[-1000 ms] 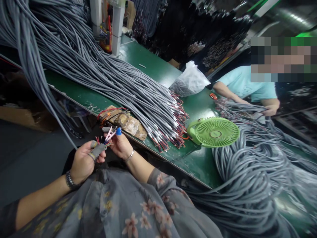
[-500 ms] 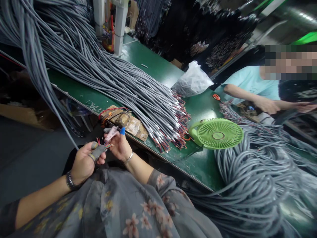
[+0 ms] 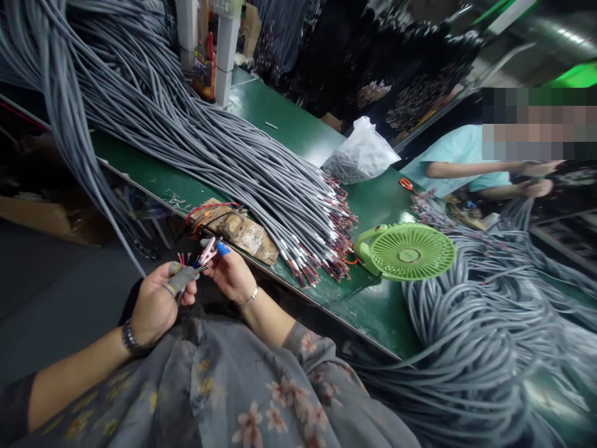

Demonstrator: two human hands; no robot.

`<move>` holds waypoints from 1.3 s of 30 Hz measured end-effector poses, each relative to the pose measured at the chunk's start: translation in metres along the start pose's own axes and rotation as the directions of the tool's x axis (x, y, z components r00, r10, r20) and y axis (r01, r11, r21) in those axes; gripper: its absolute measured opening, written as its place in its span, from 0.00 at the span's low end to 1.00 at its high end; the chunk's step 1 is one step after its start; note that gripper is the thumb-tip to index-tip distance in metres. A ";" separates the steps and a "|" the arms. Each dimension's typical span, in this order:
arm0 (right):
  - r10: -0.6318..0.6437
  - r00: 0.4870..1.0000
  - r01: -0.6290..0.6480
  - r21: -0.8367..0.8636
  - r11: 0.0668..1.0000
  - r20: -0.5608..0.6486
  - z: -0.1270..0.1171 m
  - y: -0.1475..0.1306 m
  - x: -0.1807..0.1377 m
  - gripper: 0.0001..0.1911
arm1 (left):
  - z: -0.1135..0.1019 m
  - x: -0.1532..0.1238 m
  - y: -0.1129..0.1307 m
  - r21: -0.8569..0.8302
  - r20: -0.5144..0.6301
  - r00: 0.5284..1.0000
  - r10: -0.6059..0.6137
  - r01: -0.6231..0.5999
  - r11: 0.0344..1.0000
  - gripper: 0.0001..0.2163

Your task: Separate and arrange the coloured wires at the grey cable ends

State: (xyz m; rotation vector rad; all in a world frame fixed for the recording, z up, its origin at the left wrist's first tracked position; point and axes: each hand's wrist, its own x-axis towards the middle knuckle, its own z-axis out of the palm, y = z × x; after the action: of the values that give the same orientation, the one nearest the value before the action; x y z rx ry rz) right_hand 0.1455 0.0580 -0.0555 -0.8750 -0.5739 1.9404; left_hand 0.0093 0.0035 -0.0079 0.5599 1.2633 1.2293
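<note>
My left hand [image 3: 156,305], with grey coverings on its thumb and a finger, is closed around the end of a grey cable [image 3: 135,258]. Thin coloured wires [image 3: 201,269] fan out past its fingertips. Close on the right, my right hand [image 3: 236,280] pinches a small pale pink tool [image 3: 208,250] whose exact kind I cannot make out. A blue covering [image 3: 223,249] sits on one of its fingertips. The pink tool is right beside the bared wires; whether it touches them is unclear.
On the green table [image 3: 298,134] lies a thick bundle of grey cables [image 3: 224,149]. A taped cardboard piece [image 3: 245,233] sits at the near edge. Rightward are a green fan [image 3: 405,252], a plastic bag [image 3: 364,152], coiled cables [image 3: 471,336] and a co-worker's hands [image 3: 536,180].
My right hand has shifted slightly, and the pink tool has turned and moved a little. My left hand stays almost in place. The co-worker's hands have risen and come together.
</note>
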 end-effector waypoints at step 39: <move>0.104 0.969 0.038 -0.552 0.833 0.224 -0.010 -0.013 -0.017 0.28 | -0.026 0.009 -0.017 0.333 0.306 0.947 -0.102 -0.006 0.943 0.07</move>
State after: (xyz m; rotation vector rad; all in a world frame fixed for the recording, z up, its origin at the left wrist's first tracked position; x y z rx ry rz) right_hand 0.1661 0.0497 -0.0473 -1.0003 -1.3285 1.9527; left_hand -0.0097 -0.0018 -0.0340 0.9284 1.2006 0.8439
